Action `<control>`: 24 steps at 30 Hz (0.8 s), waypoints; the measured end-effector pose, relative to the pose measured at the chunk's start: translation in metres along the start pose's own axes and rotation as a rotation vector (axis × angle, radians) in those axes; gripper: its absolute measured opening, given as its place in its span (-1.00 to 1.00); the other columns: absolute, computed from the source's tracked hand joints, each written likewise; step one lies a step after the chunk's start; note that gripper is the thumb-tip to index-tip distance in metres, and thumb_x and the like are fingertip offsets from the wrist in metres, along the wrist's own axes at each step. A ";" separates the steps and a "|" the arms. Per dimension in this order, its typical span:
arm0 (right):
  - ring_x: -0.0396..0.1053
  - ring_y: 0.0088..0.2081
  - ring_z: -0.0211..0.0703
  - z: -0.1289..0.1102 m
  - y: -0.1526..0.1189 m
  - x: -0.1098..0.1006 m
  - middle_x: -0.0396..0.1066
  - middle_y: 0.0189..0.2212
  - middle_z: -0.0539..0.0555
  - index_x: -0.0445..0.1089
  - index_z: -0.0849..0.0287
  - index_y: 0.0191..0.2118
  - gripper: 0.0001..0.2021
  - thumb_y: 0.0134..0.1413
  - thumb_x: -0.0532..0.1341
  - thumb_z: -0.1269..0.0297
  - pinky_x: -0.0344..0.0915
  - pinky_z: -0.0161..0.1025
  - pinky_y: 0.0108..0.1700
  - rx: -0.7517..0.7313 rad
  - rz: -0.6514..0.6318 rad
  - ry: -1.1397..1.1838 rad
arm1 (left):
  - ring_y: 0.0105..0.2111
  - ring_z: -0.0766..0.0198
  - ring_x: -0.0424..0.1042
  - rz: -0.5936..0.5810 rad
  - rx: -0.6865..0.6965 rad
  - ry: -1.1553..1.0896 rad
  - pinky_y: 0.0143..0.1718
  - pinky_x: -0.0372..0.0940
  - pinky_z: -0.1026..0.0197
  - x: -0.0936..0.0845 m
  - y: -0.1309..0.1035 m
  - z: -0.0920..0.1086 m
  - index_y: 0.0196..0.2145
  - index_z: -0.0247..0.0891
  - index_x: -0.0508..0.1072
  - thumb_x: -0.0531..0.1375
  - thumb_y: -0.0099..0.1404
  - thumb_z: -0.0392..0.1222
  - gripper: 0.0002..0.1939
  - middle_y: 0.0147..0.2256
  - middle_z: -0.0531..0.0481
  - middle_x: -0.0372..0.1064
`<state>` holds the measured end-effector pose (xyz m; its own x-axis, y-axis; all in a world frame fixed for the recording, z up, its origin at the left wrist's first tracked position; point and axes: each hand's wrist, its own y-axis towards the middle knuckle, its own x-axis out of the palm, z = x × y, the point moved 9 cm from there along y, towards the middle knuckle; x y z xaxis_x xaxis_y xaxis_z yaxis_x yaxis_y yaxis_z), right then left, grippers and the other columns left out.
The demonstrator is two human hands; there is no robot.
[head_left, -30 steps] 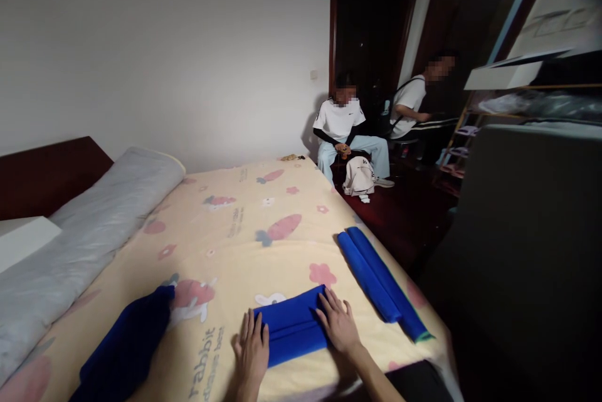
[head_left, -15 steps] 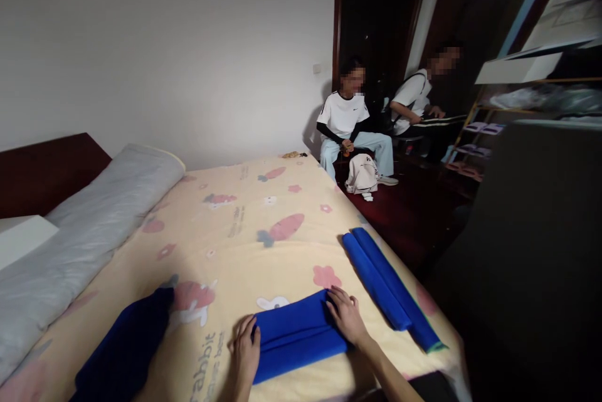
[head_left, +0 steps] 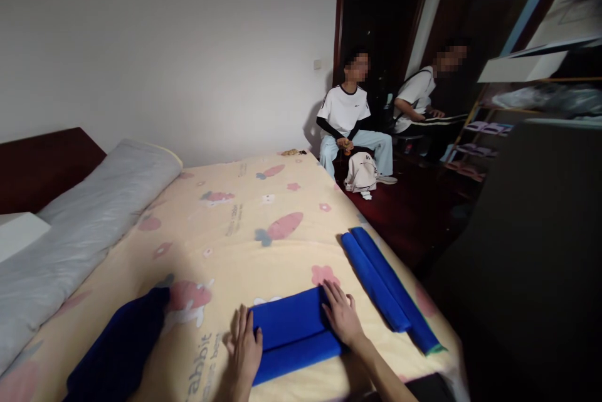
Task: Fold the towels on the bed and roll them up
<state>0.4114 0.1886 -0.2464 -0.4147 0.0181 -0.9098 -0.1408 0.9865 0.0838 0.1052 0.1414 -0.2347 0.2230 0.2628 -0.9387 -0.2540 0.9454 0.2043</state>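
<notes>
A folded blue cloth (head_left: 291,339) lies flat on the bed (head_left: 221,264), with a crease running along its length. My left hand (head_left: 245,345) rests at its left edge, fingers extended. On the cloth's right end lies my right hand (head_left: 342,314), its fingers spread on the upper corner. Neither hand grips anything. Two rolled blue cloths (head_left: 380,283) lie side by side to the right, near the bed's edge. At the lower left is a dark blue bunched cloth (head_left: 122,345).
A long grey pillow (head_left: 98,220) lies along the left side by the dark headboard (head_left: 42,167). Two people sit beyond the bed, with a white bag (head_left: 361,173) on the floor. Shelves with slippers (head_left: 486,129) and a dark panel (head_left: 531,232) stand at the right.
My hands have shifted slightly up along the cloth's ends. The cloth's near part now looks flatter, with a single straighter crease. The view has moved a little.
</notes>
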 end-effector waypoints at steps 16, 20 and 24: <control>-0.14 0.37 0.01 0.011 0.005 -0.001 -0.10 0.36 0.16 0.06 0.18 0.33 -0.43 0.20 -0.06 0.34 -0.10 0.11 0.31 0.040 -0.191 -0.095 | 0.35 0.17 -0.07 -0.297 0.078 0.093 0.29 -0.10 -0.22 0.004 0.002 0.000 0.29 0.00 0.09 -0.20 0.38 -0.19 -0.46 0.35 0.03 -0.08; -0.05 0.34 0.01 0.007 -0.010 -0.020 0.03 0.32 0.16 0.11 0.15 0.31 -0.46 0.23 -0.14 0.41 -0.02 0.12 0.28 0.043 0.043 -0.082 | 0.31 0.12 0.04 0.140 0.030 0.087 0.28 -0.07 -0.21 -0.029 -0.005 -0.009 0.20 -0.11 0.29 -0.17 0.36 -0.26 -0.48 0.28 -0.09 0.14; 0.01 0.32 -0.01 -0.076 -0.042 -0.002 0.08 0.31 0.15 0.17 0.11 0.28 -0.48 0.22 -0.07 0.37 0.06 0.06 0.27 -0.225 0.025 0.112 | 0.22 0.13 0.23 0.213 0.220 -0.044 0.17 0.22 -0.05 -0.008 -0.043 0.042 0.18 -0.17 0.32 -0.08 0.31 -0.29 -0.49 0.19 -0.12 0.30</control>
<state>0.3501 0.1349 -0.2171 -0.5158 0.0113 -0.8567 -0.3208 0.9246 0.2054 0.1544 0.1063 -0.2241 0.2287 0.4630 -0.8564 -0.0910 0.8860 0.4547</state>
